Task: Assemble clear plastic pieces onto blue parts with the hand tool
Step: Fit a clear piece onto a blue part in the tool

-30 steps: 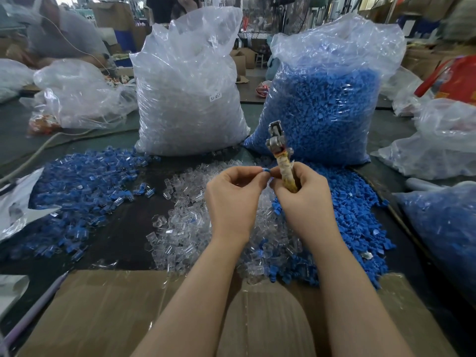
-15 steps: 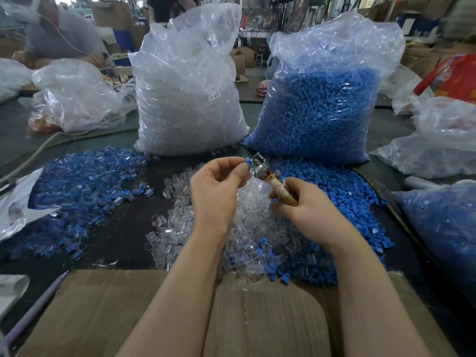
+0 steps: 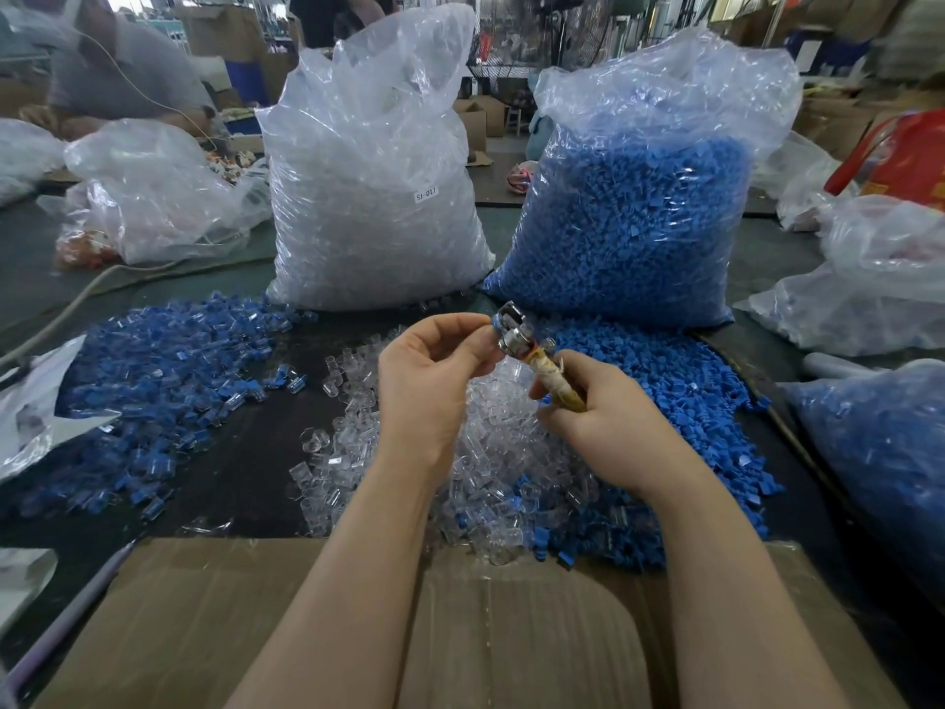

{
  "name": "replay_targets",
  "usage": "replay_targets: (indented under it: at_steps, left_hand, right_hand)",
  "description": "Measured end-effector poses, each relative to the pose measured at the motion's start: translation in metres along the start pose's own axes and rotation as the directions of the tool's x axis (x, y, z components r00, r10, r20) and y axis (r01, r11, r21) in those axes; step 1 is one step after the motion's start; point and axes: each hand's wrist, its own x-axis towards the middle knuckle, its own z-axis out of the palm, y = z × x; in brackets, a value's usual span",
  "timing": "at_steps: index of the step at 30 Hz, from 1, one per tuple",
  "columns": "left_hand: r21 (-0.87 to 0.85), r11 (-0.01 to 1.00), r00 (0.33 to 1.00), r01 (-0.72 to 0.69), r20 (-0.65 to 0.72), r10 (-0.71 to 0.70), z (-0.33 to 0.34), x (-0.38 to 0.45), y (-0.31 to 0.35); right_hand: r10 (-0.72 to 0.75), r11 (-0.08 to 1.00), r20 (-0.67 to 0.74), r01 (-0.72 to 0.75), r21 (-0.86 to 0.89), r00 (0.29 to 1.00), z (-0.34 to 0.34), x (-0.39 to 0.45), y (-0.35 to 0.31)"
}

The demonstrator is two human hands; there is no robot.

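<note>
Metal-headed hand tool point(image 3: 532, 358) sits in our right hand point(image 3: 608, 427): fingers curled round its yellowish wrapped handle, thumb on top, head tilted up & left toward our other fingertips. Our left hand point(image 3: 427, 381) has fingers curled, thumb & forefinger pinching a small blue part point(image 3: 495, 331) right against the tool head; whether a clear piece is on it, can't tell, too small.

Below both sets of fingers lies the loose heap of clear plastic pieces point(image 3: 480, 452) on the dark table point(image 3: 240, 452). Right of our right fingers, touching that heap, spreads the pile of blue parts point(image 3: 680, 391). Well left of our left fingers, a separate pile of assembled blue-and-clear pieces point(image 3: 163, 371).

Beyond the fingertips stand 2 upright plastic bags side by side: bag of clear pieces point(image 3: 373, 186) w/ a small label, & bag of blue parts point(image 3: 634, 217) to its right. Nearest us, under the forearms, a cardboard box flap point(image 3: 215, 621).
</note>
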Motion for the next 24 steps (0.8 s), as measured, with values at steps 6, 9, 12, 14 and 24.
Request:
replay_targets:
  at_steps: [6, 9, 12, 14, 24]
  left_hand:
    - [-0.029, 0.999, 1.000, 0.030, -0.002, -0.030, 0.003, -0.002, 0.001]
    - [-0.030, 0.999, 0.999, 0.039, -0.002, -0.039, 0.003, -0.002, 0.000]
    - [-0.030, 0.999, 0.999, 0.044, -0.009, -0.044, 0.003, -0.002, 0.000]
    - [-0.032, 0.998, 0.998, 0.055, -0.015, -0.055, 0.003, -0.001, 0.000]
    - [-0.225, 0.941, 0.870, 0.253, -0.371, -0.323, -0.053, 0.021, 0.009]
  right_hand:
    - [0.005, 0.999, -0.022, -0.006, -0.040, 1.000, 0.000, -0.001, -0.001]
    - [-0.003, 0.999, -0.036, 0.001, -0.053, 0.999, 0.002, -0.001, -0.001]
    - [-0.013, 0.998, -0.047, 0.010, -0.065, 0.999, 0.003, -0.001, -0.001]
    - [-0.017, 0.997, -0.039, 0.014, -0.076, 0.999, 0.004, 0.000, -0.001]
    - [0.121, 0.947, -0.171, -0.166, -0.275, 0.978, 0.000, 0.004, 0.010]
